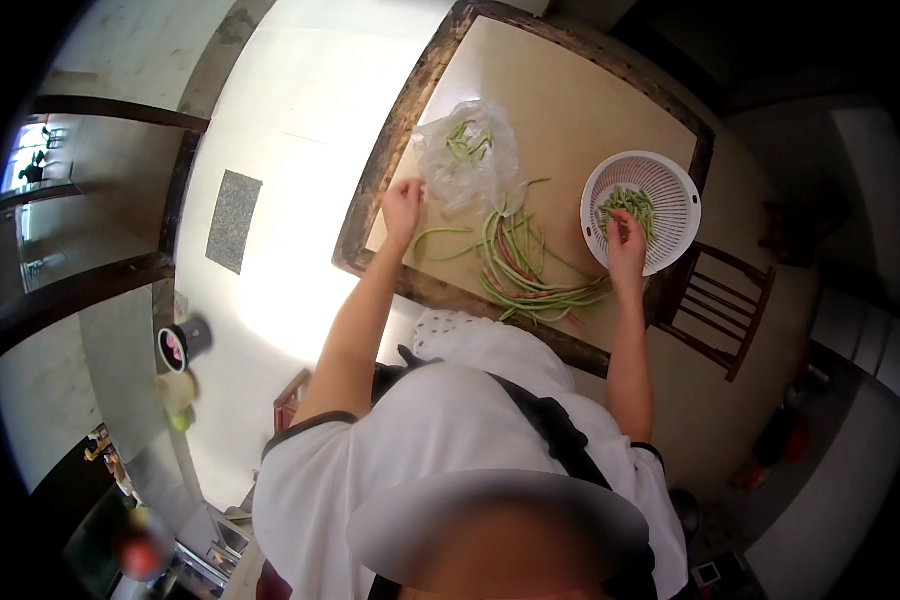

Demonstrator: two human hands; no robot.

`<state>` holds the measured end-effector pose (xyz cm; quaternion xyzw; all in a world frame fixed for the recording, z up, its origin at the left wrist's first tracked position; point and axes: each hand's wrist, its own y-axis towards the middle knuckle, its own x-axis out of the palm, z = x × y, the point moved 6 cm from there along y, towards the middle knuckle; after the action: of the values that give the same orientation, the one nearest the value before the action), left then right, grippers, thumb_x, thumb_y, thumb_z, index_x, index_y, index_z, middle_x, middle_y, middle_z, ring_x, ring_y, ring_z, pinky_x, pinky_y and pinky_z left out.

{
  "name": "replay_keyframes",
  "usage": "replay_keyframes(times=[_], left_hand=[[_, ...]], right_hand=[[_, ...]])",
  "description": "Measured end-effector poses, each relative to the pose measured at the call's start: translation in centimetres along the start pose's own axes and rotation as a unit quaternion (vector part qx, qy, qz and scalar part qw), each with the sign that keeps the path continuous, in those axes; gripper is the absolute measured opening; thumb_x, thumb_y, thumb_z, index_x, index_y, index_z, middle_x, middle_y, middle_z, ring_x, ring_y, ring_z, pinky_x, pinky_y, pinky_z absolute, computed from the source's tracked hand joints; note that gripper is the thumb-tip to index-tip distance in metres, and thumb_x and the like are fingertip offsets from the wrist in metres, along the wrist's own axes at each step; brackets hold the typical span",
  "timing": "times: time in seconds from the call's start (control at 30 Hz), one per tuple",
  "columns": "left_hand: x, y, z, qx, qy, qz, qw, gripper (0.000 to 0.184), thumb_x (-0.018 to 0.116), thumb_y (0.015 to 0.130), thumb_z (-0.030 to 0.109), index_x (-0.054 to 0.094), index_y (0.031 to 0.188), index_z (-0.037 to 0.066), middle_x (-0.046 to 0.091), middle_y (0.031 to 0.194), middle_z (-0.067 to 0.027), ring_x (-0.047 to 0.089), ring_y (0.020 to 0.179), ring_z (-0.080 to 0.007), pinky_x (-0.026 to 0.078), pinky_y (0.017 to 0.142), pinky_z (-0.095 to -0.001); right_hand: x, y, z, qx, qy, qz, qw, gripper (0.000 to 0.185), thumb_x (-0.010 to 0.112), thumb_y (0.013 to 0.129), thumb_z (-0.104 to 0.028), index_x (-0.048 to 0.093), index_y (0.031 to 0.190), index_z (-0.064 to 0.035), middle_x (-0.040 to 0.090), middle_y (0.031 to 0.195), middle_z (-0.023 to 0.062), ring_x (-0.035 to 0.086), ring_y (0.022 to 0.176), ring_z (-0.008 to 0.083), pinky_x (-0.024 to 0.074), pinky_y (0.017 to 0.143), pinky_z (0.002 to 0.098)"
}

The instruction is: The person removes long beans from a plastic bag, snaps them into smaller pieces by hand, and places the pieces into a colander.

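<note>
My left hand (403, 208) is closed above the table's left edge, next to a clear plastic bag (454, 184). What its fingers hold, if anything, is too small to make out. On the bag lie some short green bean pieces (468, 143). My right hand (626, 238) reaches over the near rim of a round white colander (686, 205), fingers pinched at the cut beans (634, 203) inside. Whether a piece is between those fingers is hidden. Between my hands, a loose pile of long green beans (515, 262), some reddish, lies on the table.
The table (570, 100) has a dark wooden rim. A wooden chair (718, 305) stands close to its right side. A grey mat (235, 222) lies on the floor to the left, and a bin (184, 344) stands by the wall.
</note>
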<state>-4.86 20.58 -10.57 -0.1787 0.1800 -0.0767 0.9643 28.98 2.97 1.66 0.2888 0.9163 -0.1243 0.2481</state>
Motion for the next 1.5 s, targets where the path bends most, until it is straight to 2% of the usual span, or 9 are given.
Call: replay_keyframes(times=[0.13, 0.23, 0.4, 0.47, 0.87, 0.97, 1.17, 1.27, 1.5], left_hand=[[2.3, -4.7, -2.2, 0.168, 0.248, -0.011, 0.954, 0.012, 0.062, 0.067, 0.012, 0.060, 0.075, 0.004, 0.055, 0.072, -0.0106, 0.055, 0.072, -0.0216, 0.044, 0.062, -0.0304], [2.5, -5.6, -2.0, 0.137, 0.324, -0.013, 0.936, 0.016, 0.064, 0.062, 0.012, 0.060, 0.075, 0.004, 0.055, 0.071, -0.0117, 0.054, 0.075, -0.0250, 0.043, 0.066, -0.0340], [2.3, -7.0, 3.9, 0.182, 0.263, -0.128, 0.939, 0.014, 0.066, 0.063, 0.009, 0.058, 0.074, 0.003, 0.056, 0.070, -0.0099, 0.053, 0.068, -0.0226, 0.043, 0.061, -0.0311], [1.9, -8.4, 7.5, 0.184, 0.239, -0.164, 0.939, 0.014, 0.066, 0.063, 0.008, 0.058, 0.074, 0.003, 0.056, 0.069, -0.0087, 0.053, 0.064, -0.0211, 0.043, 0.059, -0.0298], [1.3, -10.2, 13.3, 0.213, 0.164, -0.164, 0.949, 0.012, 0.065, 0.066, 0.006, 0.059, 0.076, 0.003, 0.055, 0.066, -0.0055, 0.050, 0.057, -0.0154, 0.041, 0.054, -0.0255], [1.6, -11.4, 15.6, 0.364, 0.147, -0.081, 0.916, 0.011, 0.065, 0.067, 0.006, 0.059, 0.076, 0.003, 0.054, 0.064, -0.0063, 0.052, 0.058, -0.0190, 0.042, 0.054, -0.0262], [1.9, -10.1, 16.7, 0.340, 0.138, -0.129, 0.921, 0.008, 0.063, 0.070, 0.007, 0.059, 0.076, 0.002, 0.054, 0.064, -0.0064, 0.052, 0.056, -0.0183, 0.043, 0.054, -0.0248], [1.3, -8.3, 16.1, 0.187, -0.072, -0.146, 0.969, 0.009, 0.061, 0.074, 0.009, 0.059, 0.073, 0.001, 0.054, 0.064, -0.0030, 0.052, 0.055, -0.0122, 0.042, 0.053, -0.0227], [-1.6, -4.1, 15.1, -0.004, -0.487, -0.084, 0.869, 0.014, 0.055, 0.080, 0.011, 0.055, 0.089, 0.000, 0.057, 0.079, -0.0027, 0.053, 0.065, -0.0055, 0.045, 0.058, -0.0135]], right_hand=[[4.3, -1.7, -1.3, -0.014, 0.039, -0.074, 0.996, 0.017, 0.049, 0.081, -0.008, 0.053, 0.097, -0.0036, 0.055, 0.081, 0.0035, 0.052, 0.069, 0.0102, 0.0416, 0.064, 0.0218], [7.8, -2.8, -2.0, -0.018, 0.066, -0.157, 0.985, 0.019, 0.051, 0.080, -0.011, 0.052, 0.097, -0.0025, 0.056, 0.079, 0.0062, 0.054, 0.066, 0.0152, 0.0430, 0.059, 0.0242], [10.6, -4.3, -6.2, -0.048, -0.002, -0.239, 0.970, 0.021, 0.050, 0.079, -0.010, 0.052, 0.100, -0.0044, 0.056, 0.080, 0.0109, 0.055, 0.072, 0.0254, 0.0439, 0.064, 0.0307], [10.2, -4.8, -10.4, -0.283, -0.062, -0.158, 0.944, 0.022, 0.049, 0.077, -0.008, 0.052, 0.099, -0.0061, 0.055, 0.080, 0.0133, 0.053, 0.076, 0.0310, 0.0423, 0.067, 0.0368], [12.5, -3.3, -11.2, -0.289, -0.144, -0.300, 0.897, 0.012, 0.044, 0.078, -0.011, 0.050, 0.079, -0.0008, 0.052, 0.076, 0.0158, 0.049, 0.076, 0.0336, 0.0398, 0.065, 0.0410], [13.4, -3.4, -12.0, -0.290, -0.155, -0.297, 0.896, 0.012, 0.044, 0.079, -0.010, 0.050, 0.079, -0.0004, 0.052, 0.077, 0.0168, 0.049, 0.077, 0.0337, 0.0397, 0.065, 0.0411], [13.3, -1.8, -12.7, -0.183, 0.010, -0.302, 0.936, 0.011, 0.044, 0.080, -0.010, 0.047, 0.079, 0.0004, 0.050, 0.073, 0.0149, 0.048, 0.067, 0.0293, 0.0388, 0.060, 0.0341], [13.5, -0.6, -13.1, -0.058, 0.142, -0.321, 0.935, 0.009, 0.046, 0.080, -0.010, 0.048, 0.082, -0.0009, 0.050, 0.072, 0.0141, 0.048, 0.065, 0.0280, 0.0380, 0.059, 0.0321], [14.4, 2.2, -14.6, -0.216, -0.030, -0.184, 0.958, 0.020, 0.052, 0.077, -0.009, 0.052, 0.097, -0.0066, 0.052, 0.073, 0.0094, 0.051, 0.066, 0.0198, 0.0404, 0.061, 0.0264]])
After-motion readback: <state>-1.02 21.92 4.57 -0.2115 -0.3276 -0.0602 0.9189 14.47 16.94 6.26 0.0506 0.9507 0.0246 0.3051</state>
